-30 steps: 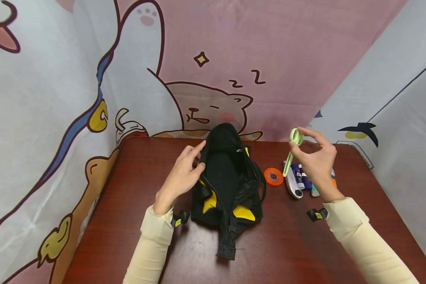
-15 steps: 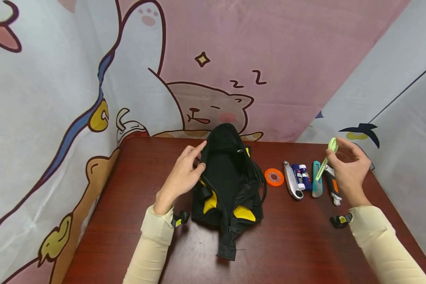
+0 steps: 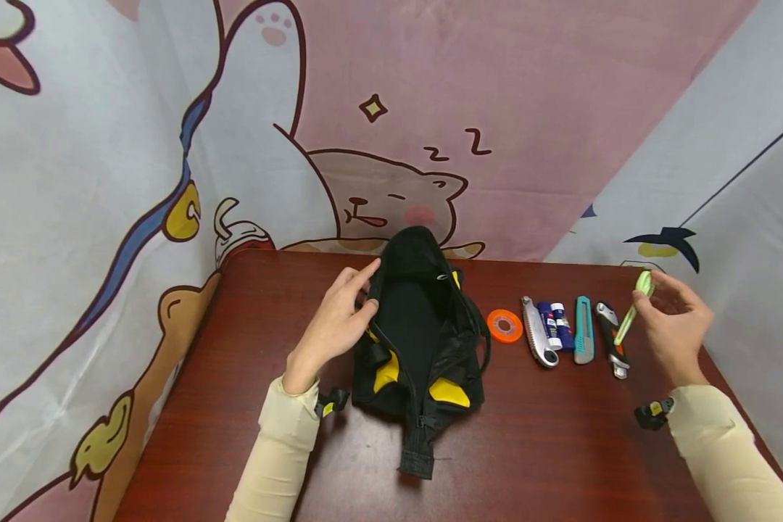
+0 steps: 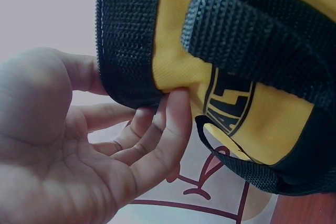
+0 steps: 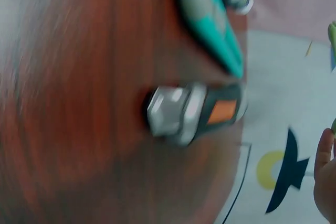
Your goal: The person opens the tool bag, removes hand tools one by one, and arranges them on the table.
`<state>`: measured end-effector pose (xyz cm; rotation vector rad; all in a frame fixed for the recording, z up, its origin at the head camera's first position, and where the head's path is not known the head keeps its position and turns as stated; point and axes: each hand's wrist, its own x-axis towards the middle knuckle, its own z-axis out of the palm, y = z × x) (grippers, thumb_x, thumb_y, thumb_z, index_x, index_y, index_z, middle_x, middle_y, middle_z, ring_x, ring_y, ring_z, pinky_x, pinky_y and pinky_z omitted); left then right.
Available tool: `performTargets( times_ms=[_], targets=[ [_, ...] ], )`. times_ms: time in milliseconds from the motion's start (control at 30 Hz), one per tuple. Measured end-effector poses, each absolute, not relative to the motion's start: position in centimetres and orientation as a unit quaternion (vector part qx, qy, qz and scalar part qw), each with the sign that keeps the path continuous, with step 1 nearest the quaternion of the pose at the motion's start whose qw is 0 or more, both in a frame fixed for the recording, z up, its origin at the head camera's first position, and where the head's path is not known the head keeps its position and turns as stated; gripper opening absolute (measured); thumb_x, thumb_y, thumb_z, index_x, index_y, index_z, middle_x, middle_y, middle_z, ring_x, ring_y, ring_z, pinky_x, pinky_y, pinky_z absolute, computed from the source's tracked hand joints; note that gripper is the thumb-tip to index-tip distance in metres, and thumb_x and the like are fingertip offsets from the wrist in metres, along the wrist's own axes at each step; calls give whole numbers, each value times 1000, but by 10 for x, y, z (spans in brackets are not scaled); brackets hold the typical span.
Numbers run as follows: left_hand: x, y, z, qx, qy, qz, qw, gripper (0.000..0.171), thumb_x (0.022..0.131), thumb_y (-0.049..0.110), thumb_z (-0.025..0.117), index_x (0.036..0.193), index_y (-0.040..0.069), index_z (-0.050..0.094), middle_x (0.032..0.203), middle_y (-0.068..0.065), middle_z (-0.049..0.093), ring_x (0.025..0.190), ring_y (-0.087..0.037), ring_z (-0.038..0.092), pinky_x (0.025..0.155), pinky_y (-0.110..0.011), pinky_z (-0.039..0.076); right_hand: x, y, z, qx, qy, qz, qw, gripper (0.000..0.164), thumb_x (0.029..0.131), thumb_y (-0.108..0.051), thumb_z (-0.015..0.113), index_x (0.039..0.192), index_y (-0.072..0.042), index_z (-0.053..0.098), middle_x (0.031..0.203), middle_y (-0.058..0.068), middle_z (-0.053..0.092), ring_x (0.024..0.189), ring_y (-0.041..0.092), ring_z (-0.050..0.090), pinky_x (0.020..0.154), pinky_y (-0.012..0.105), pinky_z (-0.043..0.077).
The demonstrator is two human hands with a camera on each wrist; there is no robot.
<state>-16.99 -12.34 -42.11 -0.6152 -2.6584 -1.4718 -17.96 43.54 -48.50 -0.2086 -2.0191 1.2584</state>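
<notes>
My left hand (image 3: 335, 319) pinches the left rim of a black-and-yellow tool bag (image 3: 449, 391), which gapes wide in the middle of the table. In the left wrist view, the thumb lies on one side of the bag's black zippered edge (image 4: 128, 40) and the fingers on the other. At the far right, my right hand (image 3: 677, 330) holds light-green scissors (image 3: 644, 283) by the handles, points slanting down to the left. Their tip hovers by a black-and-orange utility knife (image 3: 610, 339). Only part of this hand shows in the right wrist view.
Left of the utility knife lie a teal box cutter (image 3: 583, 330), two blue glue sticks (image 3: 562, 328), a silver cutter (image 3: 537, 332) and an orange disc (image 3: 504, 326). The reddish-brown table (image 3: 528, 449) meets a printed cloth (image 3: 509, 196) behind.
My right hand has moved right with the scissors, from above the glue sticks past the utility knife, and lower. The left hand and bag have stayed in place.
</notes>
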Motion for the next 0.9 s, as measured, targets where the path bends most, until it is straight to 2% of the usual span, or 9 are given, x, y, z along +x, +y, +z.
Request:
performTargets(
  times_ms=[367,533,700,767,900],
  targets=[
    [-169,-124,-419,-197,-857,-476,19,69,105,6,60,172,9,42,123,-15,54,103,-29,61,87,-42,51,-168,465,-484,-107,-820,484,286,46,92,6,79,138,7,74,114,-18,75,101,4,66,84,6,50],
    [-169,-123,-418,-197,-857,-476,21,69,105,6,60,172,9,42,123,-15,54,103,-29,61,86,-41,50,-170,490,-496,-122,-850,452,240,48,94,2,81,142,4,73,115,-27,70,107,-2,62,86,2,46],
    [-169,-124,-419,-198,-858,-474,20,69,106,6,59,172,9,41,123,-15,55,103,-28,61,85,-41,50,-173,510,-510,-96,-897,380,207,48,95,-5,83,142,1,74,106,-35,64,94,-9,56,73,5,44],
    [-169,-124,-419,-198,-858,-473,19,69,106,6,59,172,9,41,123,-14,55,103,-28,60,85,-41,50,-174,514,-515,-80,-919,333,195,47,94,-8,86,139,1,75,107,-29,66,90,-11,52,68,8,41],
    [-169,-123,-420,-197,-859,-472,19,69,106,6,59,172,9,41,123,-14,54,103,-28,60,84,-40,50,-179,519,-523,-46,-954,242,170,46,91,-11,89,133,1,77,106,6,77,77,0,48,62,22,36]
  ],
)
